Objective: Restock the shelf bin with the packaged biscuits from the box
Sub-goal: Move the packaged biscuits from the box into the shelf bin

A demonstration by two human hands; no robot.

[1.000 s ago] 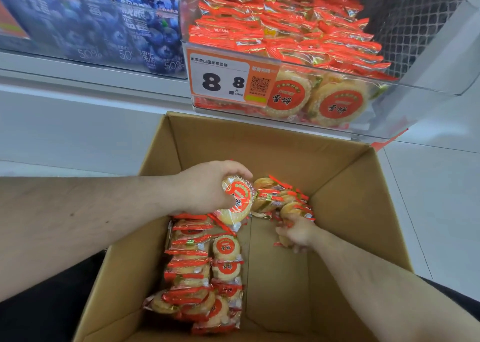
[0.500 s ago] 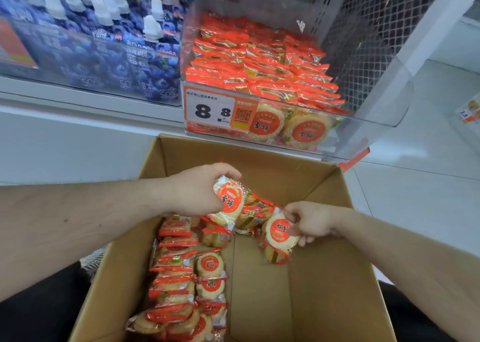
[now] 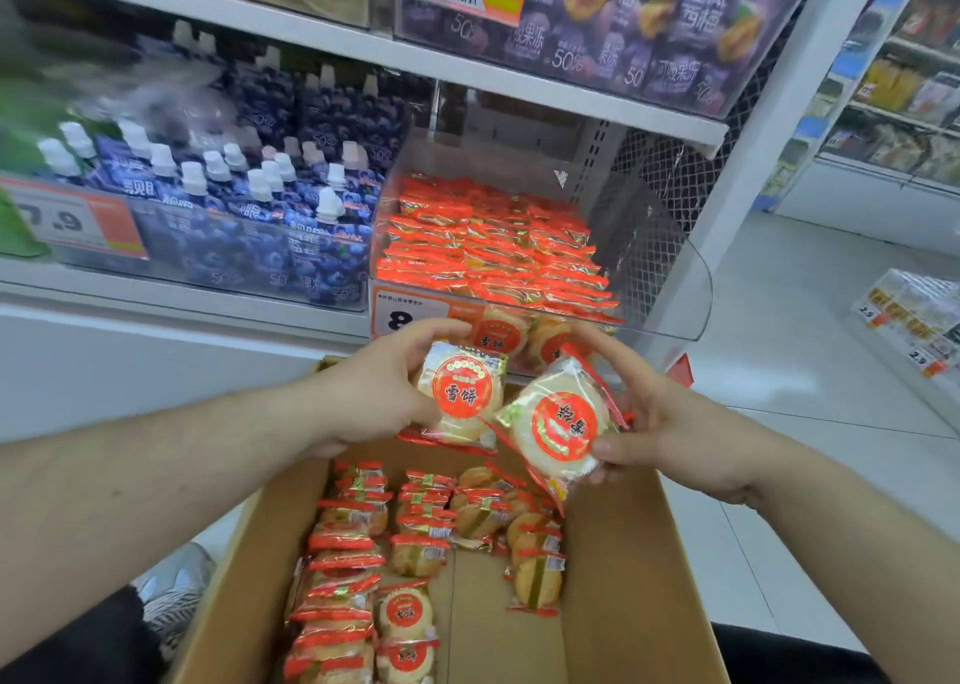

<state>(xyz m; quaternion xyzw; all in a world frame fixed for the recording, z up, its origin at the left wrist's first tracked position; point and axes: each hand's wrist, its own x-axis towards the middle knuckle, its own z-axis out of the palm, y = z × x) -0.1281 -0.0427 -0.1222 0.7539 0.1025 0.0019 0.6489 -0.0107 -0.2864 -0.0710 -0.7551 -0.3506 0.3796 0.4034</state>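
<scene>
Mid-restock: my left hand (image 3: 379,392) grips one biscuit pack (image 3: 461,391), my right hand (image 3: 657,423) another (image 3: 563,426), both raised above the box (image 3: 613,579), just near of the shelf bin (image 3: 670,278). Next, probably: lift over bin's front wall, drop onto stack.

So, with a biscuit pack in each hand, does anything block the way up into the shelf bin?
Only the bin's clear front wall with its price tag lies between. The left hand and right hand hold their biscuit packs just below it, and the bin's top looks open.
</scene>
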